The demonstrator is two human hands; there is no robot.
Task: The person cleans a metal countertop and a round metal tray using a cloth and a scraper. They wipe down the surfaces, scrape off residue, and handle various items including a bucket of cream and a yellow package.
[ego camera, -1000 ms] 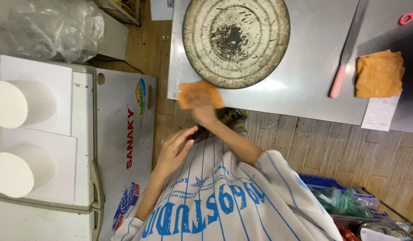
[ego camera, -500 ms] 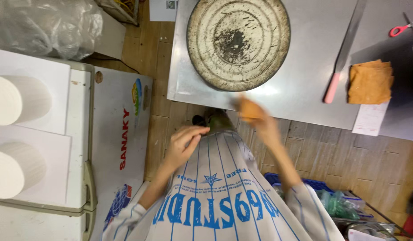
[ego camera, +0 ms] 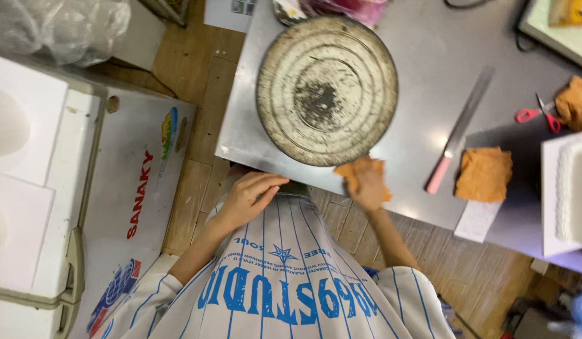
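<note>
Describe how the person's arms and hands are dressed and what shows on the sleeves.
Both hands, the left hand and the right hand, are bare: no gloves, and no rings or watch that the view shows. The forearms are uncovered. The short sleeves belong to a white shirt with thin blue vertical stripes and large blue lettering plus a small star across its front.

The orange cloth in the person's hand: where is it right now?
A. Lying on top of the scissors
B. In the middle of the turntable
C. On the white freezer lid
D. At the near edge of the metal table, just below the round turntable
D: the right hand grips the orange cloth at the table edge, just below the turntable rim.
</note>
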